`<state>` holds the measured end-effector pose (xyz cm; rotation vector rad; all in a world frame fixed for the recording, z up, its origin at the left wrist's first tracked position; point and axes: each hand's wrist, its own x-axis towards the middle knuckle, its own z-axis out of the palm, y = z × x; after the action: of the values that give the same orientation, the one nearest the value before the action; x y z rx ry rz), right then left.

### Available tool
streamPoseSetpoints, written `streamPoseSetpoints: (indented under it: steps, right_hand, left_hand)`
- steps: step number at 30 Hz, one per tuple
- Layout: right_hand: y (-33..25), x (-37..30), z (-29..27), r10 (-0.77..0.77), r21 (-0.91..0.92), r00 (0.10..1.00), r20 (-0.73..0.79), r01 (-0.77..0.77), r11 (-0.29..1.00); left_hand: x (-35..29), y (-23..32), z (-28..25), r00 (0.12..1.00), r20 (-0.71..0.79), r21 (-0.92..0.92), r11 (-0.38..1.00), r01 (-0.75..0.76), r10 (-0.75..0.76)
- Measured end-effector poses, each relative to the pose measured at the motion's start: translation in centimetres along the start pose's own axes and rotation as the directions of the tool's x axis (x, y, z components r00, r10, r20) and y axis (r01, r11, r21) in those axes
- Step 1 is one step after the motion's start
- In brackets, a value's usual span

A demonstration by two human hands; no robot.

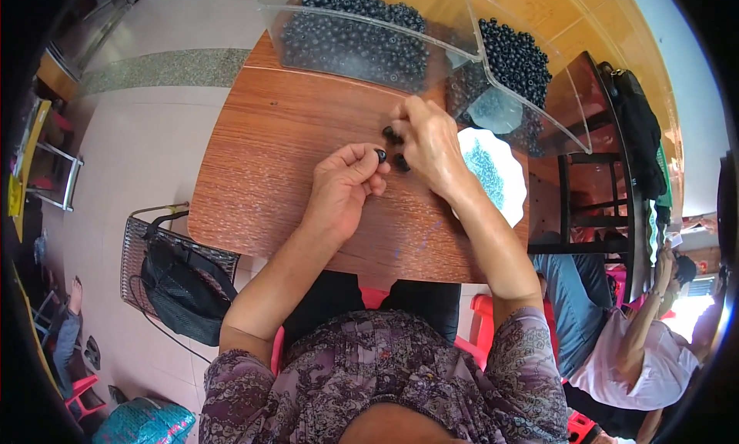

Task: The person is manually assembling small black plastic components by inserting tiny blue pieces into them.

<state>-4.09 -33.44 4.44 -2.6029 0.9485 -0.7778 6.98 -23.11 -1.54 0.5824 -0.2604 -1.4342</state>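
Between the thumb and forefinger of my left hand [342, 184] is a small round black bead [381, 156], with the fingers curled closed around it. My right hand [427, 140] is just to the right and a little farther away, its fingers bent together in a pinch. Whatever it pinches is hidden from this view. Close under its fingertips a dark bead [391, 135] shows, and another black bead [402, 163] lies beside the palm. Right of my wrist, a white scalloped plate [514, 167] holds many tiny teal bits.
Clear plastic bins [362, 78] full of black beads stand along the far edge of the brown wooden table [262, 167]. A translucent scoop-like piece [495, 110] sits in the right bin. A black bag [181, 290] rests in a wire basket at left. Another person [627, 352] sits at right.
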Motion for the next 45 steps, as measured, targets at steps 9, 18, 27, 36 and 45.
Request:
streamPoseSetpoints:
  steps: [9,18,27,36,45]
  right_hand:
    - [-1.5,-5.2,-2.1,0.171,0.399,0.985,0.031,-0.169,0.901]
    - [-2.5,-6.4,-2.8,0.356,0.739,0.933,0.043,-0.27,0.618]
    - [-2.3,-7.0,-2.0,0.384,0.857,0.918,0.104,-0.279,0.434]
    - [-2.1,-7.5,-1.6,0.401,0.884,0.909,0.112,-0.276,0.378]
    - [-2.8,-8.0,-1.8,0.453,0.823,0.89,0.058,-0.299,0.483]
  left_hand:
    - [-0.5,-0.3,0.4,0.998,0.058,0.025,0.999,0.024,-0.026]
    - [-0.3,-0.6,0.6,0.99,0.115,0.017,0.996,0.085,-0.086]
    - [-0.5,-0.9,0.7,0.989,0.14,0.123,0.992,0.026,-0.044]
    - [-0.8,-1.1,1.0,0.992,0.127,0.2,0.98,-0.017,-0.009]
    - [-0.9,-1.2,0.6,0.986,0.163,0.241,0.97,-0.01,-0.031]
